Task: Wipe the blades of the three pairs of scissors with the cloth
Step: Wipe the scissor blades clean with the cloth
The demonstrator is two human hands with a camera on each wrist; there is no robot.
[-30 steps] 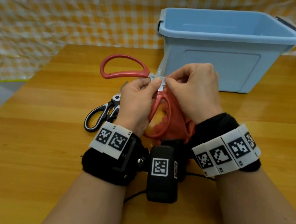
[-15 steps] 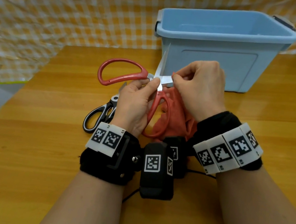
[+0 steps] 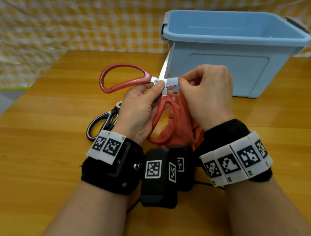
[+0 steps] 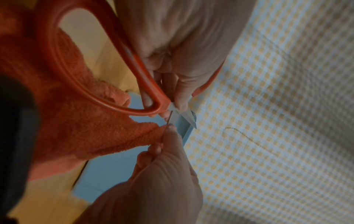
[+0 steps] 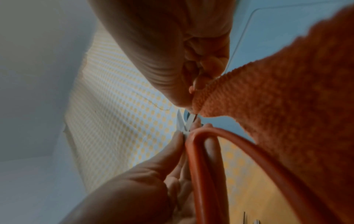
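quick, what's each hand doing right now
Left hand: closed, gripping the red scissors near the pivot, blades spread open.
Right hand: closed, pinching the orange cloth around one blade.

Pinched in the right hand (image 3: 204, 97), the orange cloth (image 4: 80, 130) looked nubbly terry. Against the left hand (image 3: 139, 111), the red scissors (image 3: 124, 78) had glossy plastic handles and bright smooth metal blades.

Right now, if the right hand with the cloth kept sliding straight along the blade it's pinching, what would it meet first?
The right hand pinches the orange cloth around one blade of the red-handled scissors, which points toward the blue plastic bin. Going straight on, it would probably meet the bin's front wall first, though depth is unclear.
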